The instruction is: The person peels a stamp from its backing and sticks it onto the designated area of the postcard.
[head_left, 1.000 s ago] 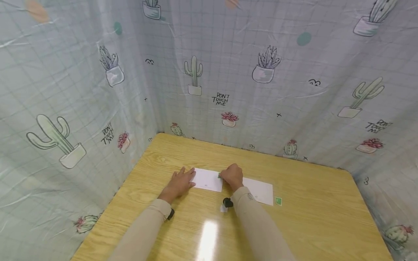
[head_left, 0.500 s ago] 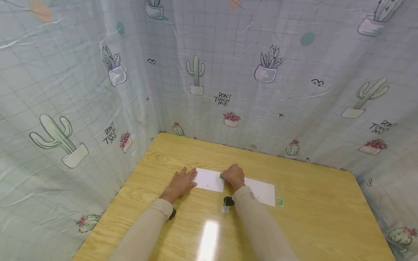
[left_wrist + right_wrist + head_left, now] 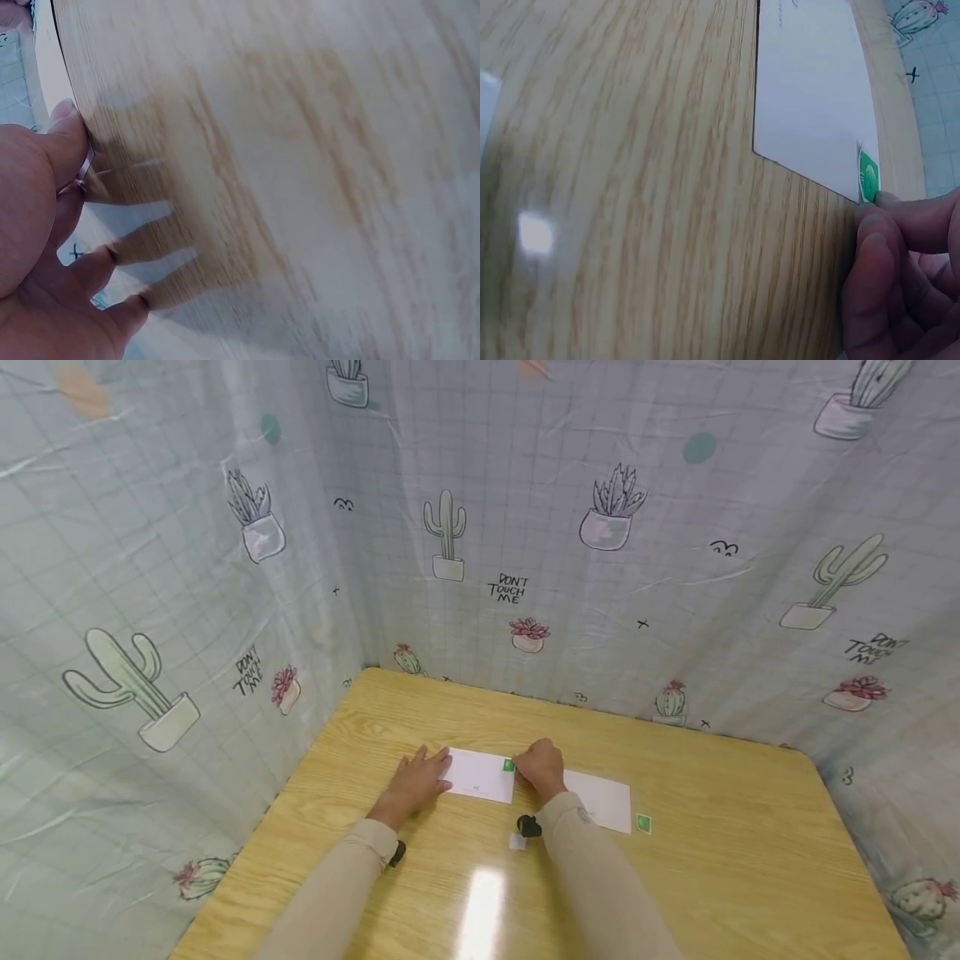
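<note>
- Left hand [image 3: 414,783] spread on the white card's [image 3: 476,778] left end; right hand [image 3: 542,766], apart from it, pinches the green stamp [image 3: 508,765] at the card's far right corner.
- Wood-grain table [image 3: 720,827], glare streak [image 3: 480,910] nearside.
- Cactus-print curtain [image 3: 525,460] behind, left.

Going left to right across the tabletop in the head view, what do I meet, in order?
Left hand, first white card, green sticker on its corner, right hand, second white card, separate green sticker.
</note>
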Motion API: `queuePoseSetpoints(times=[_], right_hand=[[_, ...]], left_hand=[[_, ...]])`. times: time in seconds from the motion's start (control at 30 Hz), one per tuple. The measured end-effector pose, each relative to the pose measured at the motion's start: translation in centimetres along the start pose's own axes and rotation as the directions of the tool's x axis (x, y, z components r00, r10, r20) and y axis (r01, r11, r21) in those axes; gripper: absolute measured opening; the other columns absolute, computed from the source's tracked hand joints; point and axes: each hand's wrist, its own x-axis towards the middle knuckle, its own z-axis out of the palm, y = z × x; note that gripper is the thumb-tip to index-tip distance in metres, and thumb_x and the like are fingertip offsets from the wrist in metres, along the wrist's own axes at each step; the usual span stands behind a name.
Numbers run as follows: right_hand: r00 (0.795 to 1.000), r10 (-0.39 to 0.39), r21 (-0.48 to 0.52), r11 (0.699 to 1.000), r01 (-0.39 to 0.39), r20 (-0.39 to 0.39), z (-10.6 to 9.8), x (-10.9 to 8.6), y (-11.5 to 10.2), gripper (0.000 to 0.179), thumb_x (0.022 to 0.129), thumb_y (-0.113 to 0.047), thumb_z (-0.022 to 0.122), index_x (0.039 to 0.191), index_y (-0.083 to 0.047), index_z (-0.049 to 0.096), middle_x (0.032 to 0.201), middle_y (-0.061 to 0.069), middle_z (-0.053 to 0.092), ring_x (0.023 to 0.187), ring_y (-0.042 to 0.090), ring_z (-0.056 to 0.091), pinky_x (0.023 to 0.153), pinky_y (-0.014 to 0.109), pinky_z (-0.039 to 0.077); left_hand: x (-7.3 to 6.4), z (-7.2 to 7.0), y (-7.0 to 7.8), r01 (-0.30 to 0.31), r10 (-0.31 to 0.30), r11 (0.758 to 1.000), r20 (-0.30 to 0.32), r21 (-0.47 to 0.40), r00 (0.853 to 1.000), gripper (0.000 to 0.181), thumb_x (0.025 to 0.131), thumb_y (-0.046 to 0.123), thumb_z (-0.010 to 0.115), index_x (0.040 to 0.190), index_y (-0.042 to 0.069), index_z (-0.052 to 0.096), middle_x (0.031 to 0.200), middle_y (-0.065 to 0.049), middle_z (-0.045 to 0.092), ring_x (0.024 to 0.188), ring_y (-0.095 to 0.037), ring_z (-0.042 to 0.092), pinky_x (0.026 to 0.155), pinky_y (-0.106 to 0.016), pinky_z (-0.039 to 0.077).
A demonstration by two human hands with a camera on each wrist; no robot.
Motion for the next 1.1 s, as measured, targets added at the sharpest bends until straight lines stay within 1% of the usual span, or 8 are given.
queuePoseSetpoints(times=[0.1, 0.23, 0.33, 0.43, 0.63, 0.77, 0.93, 1.1], right_hand=[[0.999, -0.033, -0.011, 0.999, 0.033, 0.007, -0.1, -0.3, -0.1, 0.04, 0.09, -0.014, 0.076, 0.055, -0.011, 0.055, 0.048, 0.0, 0.053, 0.045, 0.014, 0.049, 0.046, 0.024, 0.04], [0.995, -0.101, -0.073, 0.992, 0.103, 0.029, 0.0, -0.9, -0.2, 0.053, 0.087, -0.02, 0.082, 0.053, -0.015, 0.043, 0.049, -0.003, 0.039, 0.047, 0.013, 0.037, 0.045, 0.025, 0.031], [0.992, -0.112, -0.134, 0.984, 0.118, 0.048, 0.2, -1.2, -0.4, 0.057, 0.087, -0.027, 0.085, 0.056, -0.016, 0.038, 0.054, -0.003, 0.034, 0.051, 0.014, 0.034, 0.046, 0.026, 0.029], [0.992, -0.111, -0.161, 0.98, 0.119, 0.054, 0.2, -1.3, -0.4, 0.053, 0.087, -0.03, 0.085, 0.06, -0.015, 0.042, 0.058, -0.002, 0.038, 0.055, 0.015, 0.038, 0.049, 0.027, 0.032], [0.987, -0.149, -0.143, 0.977, 0.156, 0.054, -0.2, -1.3, -0.1, 0.038, 0.087, -0.024, 0.085, 0.066, -0.011, 0.057, 0.061, 0.0, 0.05, 0.06, 0.016, 0.048, 0.053, 0.027, 0.039], [0.984, -0.169, -0.142, 0.974, 0.175, 0.057, -0.7, -1.2, 0.5, 0.039, 0.087, -0.019, 0.084, 0.061, -0.011, 0.056, 0.056, -0.002, 0.047, 0.057, 0.015, 0.044, 0.051, 0.026, 0.038], [0.982, -0.18, -0.157, 0.97, 0.185, 0.049, -1.4, -1.3, 0.8, 0.044, 0.088, -0.01, 0.076, 0.054, -0.015, 0.048, 0.052, -0.004, 0.04, 0.053, 0.014, 0.039, 0.048, 0.025, 0.033], [0.976, -0.21, -0.161, 0.963, 0.216, 0.053, -2.4, -1.3, 1.2, 0.041, 0.081, 0.004, 0.056, 0.052, -0.017, 0.036, 0.05, -0.004, 0.027, 0.049, 0.012, 0.023, 0.043, 0.025, 0.022]], left_hand=[[0.1, 0.0, 0.1, -0.001, 0.001, 1.0, -0.008, 0.01, 1.0, 0.059, 0.108, 0.032, 0.057, 0.159, 0.006, 0.043, 0.172, -0.007, 0.032, 0.16, -0.047, 0.021, 0.126, -0.072, 0.021], [0.2, 0.1, 0.1, 0.001, -0.001, 1.0, -0.009, 0.007, 1.0, 0.059, 0.107, 0.031, 0.057, 0.159, 0.006, 0.043, 0.172, -0.007, 0.032, 0.16, -0.047, 0.021, 0.126, -0.073, 0.02], [0.2, 0.0, 0.1, -0.003, 0.003, 1.0, 0.003, 0.006, 1.0, 0.059, 0.108, 0.032, 0.056, 0.16, 0.007, 0.041, 0.173, -0.007, 0.03, 0.16, -0.047, 0.019, 0.127, -0.073, 0.019], [0.2, 0.0, 0.1, -0.014, 0.014, 1.0, -0.004, 0.01, 1.0, 0.059, 0.108, 0.032, 0.056, 0.159, 0.006, 0.042, 0.172, -0.008, 0.032, 0.159, -0.048, 0.021, 0.126, -0.073, 0.021], [0.2, 0.2, 0.0, -0.004, 0.005, 1.0, -0.011, 0.026, 1.0, 0.059, 0.107, 0.033, 0.057, 0.158, 0.006, 0.044, 0.171, -0.007, 0.034, 0.159, -0.048, 0.023, 0.126, -0.072, 0.023], [0.3, 0.4, 0.1, -0.001, 0.001, 1.0, 0.0, 0.022, 1.0, 0.059, 0.107, 0.033, 0.057, 0.159, 0.007, 0.043, 0.172, -0.007, 0.033, 0.159, -0.047, 0.023, 0.126, -0.072, 0.023], [0.2, 0.3, 0.3, -0.009, 0.009, 1.0, -0.001, 0.022, 1.0, 0.06, 0.108, 0.034, 0.056, 0.159, 0.007, 0.043, 0.172, -0.007, 0.031, 0.159, -0.047, 0.022, 0.126, -0.071, 0.022], [0.2, -0.3, 0.4, -0.013, 0.014, 0.998, -0.007, 0.061, 1.0, 0.057, 0.107, 0.031, 0.057, 0.157, 0.004, 0.046, 0.17, -0.01, 0.036, 0.156, -0.05, 0.027, 0.122, -0.074, 0.029]])
